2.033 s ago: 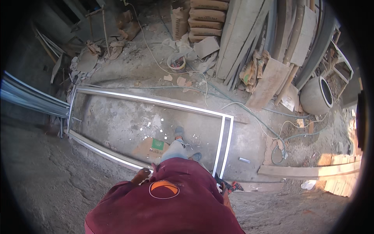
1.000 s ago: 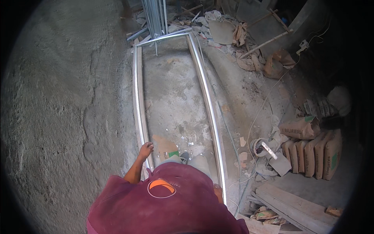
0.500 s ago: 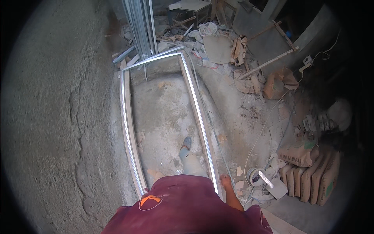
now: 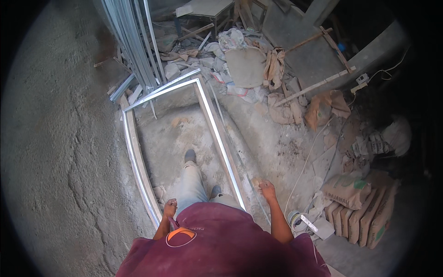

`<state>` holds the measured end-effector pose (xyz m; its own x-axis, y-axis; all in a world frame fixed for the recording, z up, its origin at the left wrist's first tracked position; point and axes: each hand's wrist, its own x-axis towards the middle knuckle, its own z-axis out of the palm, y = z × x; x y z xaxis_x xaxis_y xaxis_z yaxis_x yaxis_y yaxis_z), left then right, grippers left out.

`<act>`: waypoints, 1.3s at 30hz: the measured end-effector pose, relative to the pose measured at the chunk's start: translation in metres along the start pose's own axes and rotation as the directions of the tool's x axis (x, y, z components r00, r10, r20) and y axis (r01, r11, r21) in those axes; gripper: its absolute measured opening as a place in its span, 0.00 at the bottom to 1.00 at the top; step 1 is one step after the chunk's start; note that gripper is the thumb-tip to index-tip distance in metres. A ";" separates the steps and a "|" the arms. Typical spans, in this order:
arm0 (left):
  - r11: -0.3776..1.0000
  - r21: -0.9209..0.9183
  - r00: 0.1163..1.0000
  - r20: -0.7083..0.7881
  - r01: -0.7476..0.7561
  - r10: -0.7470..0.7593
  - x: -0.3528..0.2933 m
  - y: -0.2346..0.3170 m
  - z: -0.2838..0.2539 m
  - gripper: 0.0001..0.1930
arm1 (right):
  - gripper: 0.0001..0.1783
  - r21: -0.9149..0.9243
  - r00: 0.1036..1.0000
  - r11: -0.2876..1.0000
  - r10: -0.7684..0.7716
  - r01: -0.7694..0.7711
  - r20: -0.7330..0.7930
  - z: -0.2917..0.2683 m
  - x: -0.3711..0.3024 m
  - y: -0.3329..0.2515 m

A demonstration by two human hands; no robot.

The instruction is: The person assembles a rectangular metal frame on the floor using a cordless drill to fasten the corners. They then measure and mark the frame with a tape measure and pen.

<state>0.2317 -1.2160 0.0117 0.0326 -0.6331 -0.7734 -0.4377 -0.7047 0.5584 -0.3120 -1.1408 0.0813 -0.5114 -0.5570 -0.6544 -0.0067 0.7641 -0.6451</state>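
Status of left hand [image 4: 170, 208], right hand [image 4: 267, 190] and metal frame [image 4: 222, 144]

Viewed remotely through the head camera, I record both hands well apart, one on either side of the wearer's body.

The left hand is partly curled, fingers bent toward the palm. It is near the frame's left rail; I cannot tell whether it touches it, nor whether anything is inside the fingers.

The right hand is held out past the right rail, fingers loosely bent. I see nothing sizeable in it, though a small item would be hard to make out.

The frame is a long, bright rectangle laid low over the concrete floor [image 4: 166, 145], its near end hidden by the maroon shirt [image 4: 221, 244]. One shoe [image 4: 189, 155] stands between the rails. Beyond the far end stands a bundle of metal profiles [image 4: 131, 46]. Stacked bags [image 4: 362, 214] lie at the right.
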 end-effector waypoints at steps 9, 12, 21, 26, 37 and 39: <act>0.996 0.018 0.996 -0.010 0.086 -0.086 0.219 0.165 -0.055 0.14 | 0.17 0.208 0.906 0.893 0.418 -0.398 -0.061 0.095 0.121 -0.024; 0.984 -0.075 0.986 0.052 0.163 -0.159 0.345 0.271 -0.087 0.15 | 0.16 0.087 0.905 0.901 0.419 -0.424 0.071 0.161 0.208 -0.053; 0.956 -0.274 0.993 0.021 -0.107 0.118 0.524 0.576 -0.134 0.21 | 0.31 -0.527 0.935 0.779 -0.337 0.340 0.105 0.318 0.512 -0.514; 0.988 -0.076 0.989 0.050 -0.135 0.139 0.588 0.589 -0.116 0.20 | 0.32 -0.599 0.633 0.460 -0.768 0.656 0.103 0.343 0.743 -0.844; 0.790 0.187 0.812 0.158 -0.583 0.562 0.861 0.787 -0.062 0.22 | 0.42 -0.857 0.312 -0.011 -0.929 0.515 0.200 0.350 0.987 -1.056; 0.726 0.181 0.748 0.187 -0.663 0.637 0.931 0.838 -0.026 0.22 | 0.41 -0.884 0.233 -0.075 -0.951 0.462 0.203 0.355 1.007 -1.051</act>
<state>-0.0814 -2.4043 -0.2322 -0.4223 -0.8624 -0.2792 -0.5019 -0.0341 0.8643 -0.5150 -2.6201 -0.0394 0.0615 -0.9224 0.3814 -0.9951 -0.0271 0.0948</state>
